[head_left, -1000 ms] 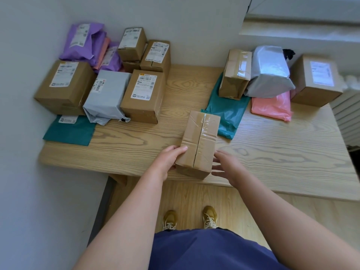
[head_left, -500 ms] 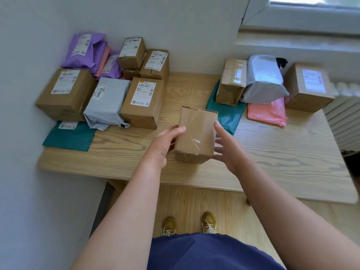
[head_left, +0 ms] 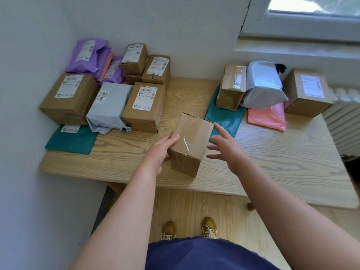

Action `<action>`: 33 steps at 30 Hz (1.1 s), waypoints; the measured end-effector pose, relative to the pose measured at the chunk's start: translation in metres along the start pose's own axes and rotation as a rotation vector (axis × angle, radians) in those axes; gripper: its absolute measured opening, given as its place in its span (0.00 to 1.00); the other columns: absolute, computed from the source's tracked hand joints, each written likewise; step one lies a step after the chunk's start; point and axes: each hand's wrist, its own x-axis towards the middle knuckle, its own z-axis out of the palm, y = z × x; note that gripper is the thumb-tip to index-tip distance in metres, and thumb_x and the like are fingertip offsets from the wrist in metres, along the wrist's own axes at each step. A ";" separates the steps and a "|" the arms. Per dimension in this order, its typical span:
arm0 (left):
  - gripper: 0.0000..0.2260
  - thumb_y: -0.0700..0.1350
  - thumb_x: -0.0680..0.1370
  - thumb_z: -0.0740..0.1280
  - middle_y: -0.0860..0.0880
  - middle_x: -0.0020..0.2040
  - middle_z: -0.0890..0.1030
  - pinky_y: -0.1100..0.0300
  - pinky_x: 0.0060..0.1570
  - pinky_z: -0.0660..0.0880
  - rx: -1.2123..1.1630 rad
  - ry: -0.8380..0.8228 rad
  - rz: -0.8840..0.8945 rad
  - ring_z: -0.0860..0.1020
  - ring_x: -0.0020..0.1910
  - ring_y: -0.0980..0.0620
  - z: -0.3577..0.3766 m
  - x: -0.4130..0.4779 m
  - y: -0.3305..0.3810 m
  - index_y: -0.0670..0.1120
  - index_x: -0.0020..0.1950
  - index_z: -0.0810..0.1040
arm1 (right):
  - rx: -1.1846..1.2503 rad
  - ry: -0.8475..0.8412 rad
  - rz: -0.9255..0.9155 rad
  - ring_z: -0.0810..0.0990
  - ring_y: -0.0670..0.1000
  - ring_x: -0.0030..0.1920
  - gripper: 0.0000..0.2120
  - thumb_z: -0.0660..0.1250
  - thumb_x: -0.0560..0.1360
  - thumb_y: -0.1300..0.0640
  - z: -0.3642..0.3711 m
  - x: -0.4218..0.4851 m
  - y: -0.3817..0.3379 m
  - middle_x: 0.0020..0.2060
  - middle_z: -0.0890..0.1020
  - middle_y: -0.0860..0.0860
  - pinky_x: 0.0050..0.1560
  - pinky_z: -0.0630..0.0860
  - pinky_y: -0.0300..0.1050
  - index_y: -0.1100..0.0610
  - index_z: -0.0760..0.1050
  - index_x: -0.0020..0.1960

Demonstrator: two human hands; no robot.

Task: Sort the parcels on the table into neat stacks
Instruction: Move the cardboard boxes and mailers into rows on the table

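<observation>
Cardboard box (head_left: 191,141), brown and plain, with clear tape across the face. A second ago it lay flat at the front edge of the table (head_left: 272,162), taped seam up, a hand at each side. Now it's off the wood, tipped up on end, held over the front middle of the table.

The left hand (head_left: 161,151) grips its left side, thumb on the upper face, fingers underneath and out of sight. The right hand (head_left: 227,151) has come off: fingers straight and spread, just beside the box's right edge, index tip near the top corner. Can't confirm contact.

Read: pick-up done, box being turned, probably to find a label or to carry it to a pile. No label on the faces showing; corners square, tape shiny and a bit wrinkled.

The left rear group looks partly sorted: labelled box (head_left: 144,106) with a grey mailer (head_left: 109,108) beside it. The right rear is loose: taped box (head_left: 231,86) sitting on a teal mailer (head_left: 226,117), pink bag (head_left: 266,117) nearby. Plenty left to sort.
</observation>
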 end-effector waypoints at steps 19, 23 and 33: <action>0.34 0.72 0.76 0.56 0.46 0.53 0.85 0.47 0.59 0.79 -0.236 0.114 -0.131 0.82 0.56 0.51 0.003 0.010 -0.012 0.43 0.61 0.78 | -0.436 0.086 0.007 0.81 0.50 0.53 0.26 0.68 0.74 0.35 -0.002 0.004 0.015 0.53 0.81 0.47 0.57 0.78 0.54 0.52 0.71 0.62; 0.21 0.62 0.78 0.64 0.52 0.55 0.85 0.59 0.56 0.76 -0.037 -0.063 -0.163 0.81 0.56 0.55 0.019 0.010 -0.029 0.50 0.63 0.79 | -0.458 0.137 0.079 0.82 0.53 0.50 0.17 0.67 0.77 0.44 -0.004 0.006 0.028 0.50 0.83 0.51 0.56 0.79 0.57 0.55 0.75 0.58; 0.18 0.41 0.78 0.71 0.49 0.55 0.83 0.59 0.52 0.77 0.216 -0.093 -0.210 0.81 0.52 0.53 0.018 0.012 -0.068 0.46 0.66 0.73 | -0.277 0.035 0.172 0.82 0.57 0.52 0.14 0.64 0.80 0.61 -0.013 0.000 0.068 0.48 0.83 0.51 0.59 0.79 0.56 0.56 0.76 0.66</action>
